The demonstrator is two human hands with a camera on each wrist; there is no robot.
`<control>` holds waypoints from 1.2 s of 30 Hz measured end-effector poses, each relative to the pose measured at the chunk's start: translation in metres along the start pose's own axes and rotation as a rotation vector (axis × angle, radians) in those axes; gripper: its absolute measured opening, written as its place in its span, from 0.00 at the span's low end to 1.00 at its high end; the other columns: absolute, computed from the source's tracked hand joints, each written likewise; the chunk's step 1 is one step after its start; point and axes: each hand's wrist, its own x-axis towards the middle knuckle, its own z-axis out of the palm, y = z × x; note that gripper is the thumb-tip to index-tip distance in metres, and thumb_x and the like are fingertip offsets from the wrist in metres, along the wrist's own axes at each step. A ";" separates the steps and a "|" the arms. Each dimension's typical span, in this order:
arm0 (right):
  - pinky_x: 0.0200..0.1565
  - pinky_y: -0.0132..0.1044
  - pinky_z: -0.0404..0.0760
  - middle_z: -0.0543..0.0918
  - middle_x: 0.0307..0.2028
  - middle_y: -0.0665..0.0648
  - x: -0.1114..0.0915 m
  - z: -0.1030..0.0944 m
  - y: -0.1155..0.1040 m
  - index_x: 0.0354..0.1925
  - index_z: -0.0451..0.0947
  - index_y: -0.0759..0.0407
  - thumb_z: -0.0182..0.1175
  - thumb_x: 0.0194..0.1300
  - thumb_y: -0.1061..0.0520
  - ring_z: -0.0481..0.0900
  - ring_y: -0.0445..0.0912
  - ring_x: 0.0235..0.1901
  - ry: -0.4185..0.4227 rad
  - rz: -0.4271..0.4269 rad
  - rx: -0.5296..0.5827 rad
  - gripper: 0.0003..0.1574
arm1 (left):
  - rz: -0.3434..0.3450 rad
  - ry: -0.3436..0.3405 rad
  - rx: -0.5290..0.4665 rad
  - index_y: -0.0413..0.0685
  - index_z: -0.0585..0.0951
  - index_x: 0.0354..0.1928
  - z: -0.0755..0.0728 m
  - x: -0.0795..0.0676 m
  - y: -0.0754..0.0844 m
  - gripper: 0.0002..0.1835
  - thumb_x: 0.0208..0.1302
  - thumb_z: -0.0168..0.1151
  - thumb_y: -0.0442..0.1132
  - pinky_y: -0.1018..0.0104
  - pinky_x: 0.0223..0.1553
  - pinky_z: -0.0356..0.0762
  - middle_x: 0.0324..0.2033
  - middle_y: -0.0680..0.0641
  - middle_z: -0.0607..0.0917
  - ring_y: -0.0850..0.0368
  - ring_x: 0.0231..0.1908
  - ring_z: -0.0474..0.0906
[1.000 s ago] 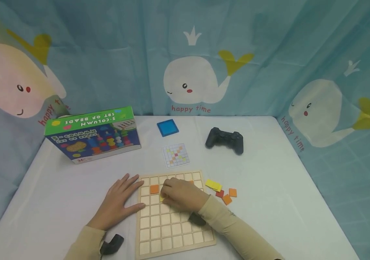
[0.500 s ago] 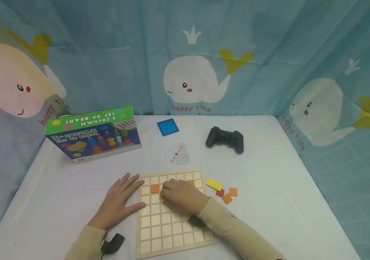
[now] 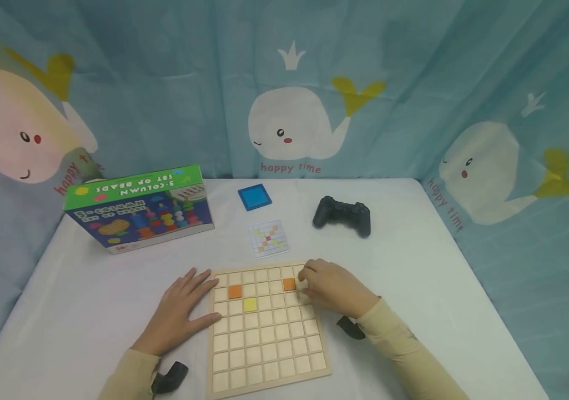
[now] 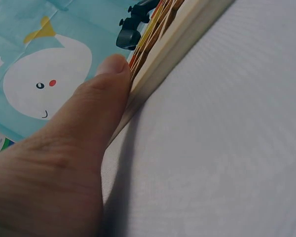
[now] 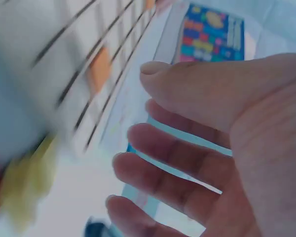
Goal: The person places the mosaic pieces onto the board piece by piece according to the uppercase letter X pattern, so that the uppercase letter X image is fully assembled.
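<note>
A wooden grid board (image 3: 269,352) lies on the table, a yellow tile (image 3: 250,304) in one of its cells. Orange tiles fill two more cells, a left one (image 3: 235,291) and a right one (image 3: 289,284). My left hand (image 3: 176,311) rests at the board's left edge with spread fingers; its thumb (image 4: 96,98) lies against the side. Over the upper right edge is my right hand (image 3: 336,286), its loosely bent fingers holding nothing. That hand hides the loose tiles in the head view, but blurred yellow tiles (image 5: 29,182) show in the right wrist view, beside something red.
Behind the board lies a card (image 3: 268,239) printted with a coloured grid pattern. Farther back are a blue square tray (image 3: 255,196) and a black game controller (image 3: 342,215). A bead-set box (image 3: 139,208) stands at the back left, before a whale-print curtain.
My right hand has let go of the yellow tile, which sits in its cell, and has moved right toward the loose tiles. My left hand stays at the board's edge.
</note>
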 end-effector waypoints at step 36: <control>0.37 0.32 0.82 0.79 0.37 0.48 -0.047 0.009 0.021 0.39 0.78 0.54 0.68 0.59 0.55 0.77 0.39 0.35 -0.080 0.276 0.015 0.11 | -0.001 0.007 -0.013 0.61 0.69 0.67 -0.003 0.000 0.004 0.40 0.53 0.65 0.65 0.39 0.69 0.48 0.70 0.51 0.65 0.42 0.72 0.52</control>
